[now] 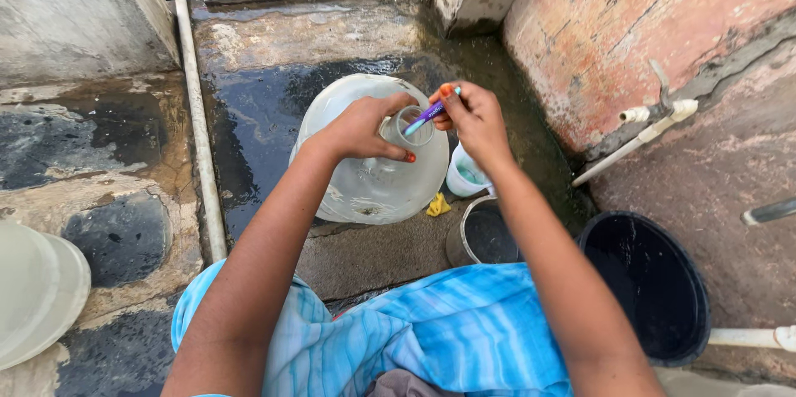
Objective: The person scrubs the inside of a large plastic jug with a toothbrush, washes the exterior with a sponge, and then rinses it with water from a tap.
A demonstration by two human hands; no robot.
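Note:
A large clear plastic water jar (pixel 365 181) stands on the wet stone floor in front of me. My left hand (pixel 365 128) grips its narrow neck (pixel 412 128). Just right of the neck, my right hand (pixel 473 119) holds a thin purple and teal brush handle (pixel 429 113), whose tip points into the jar's mouth. The brush head is hidden inside the neck. Both hands are close together above the jar.
A small white cup (pixel 464 177), a metal pot (pixel 485 235) and a yellow scrap (pixel 438 205) lie right of the jar. A black bucket (pixel 655 281) stands under a white tap pipe (pixel 647 128) on the wall. Another clear jar (pixel 37 289) sits at left, beside a floor pipe (pixel 199 132).

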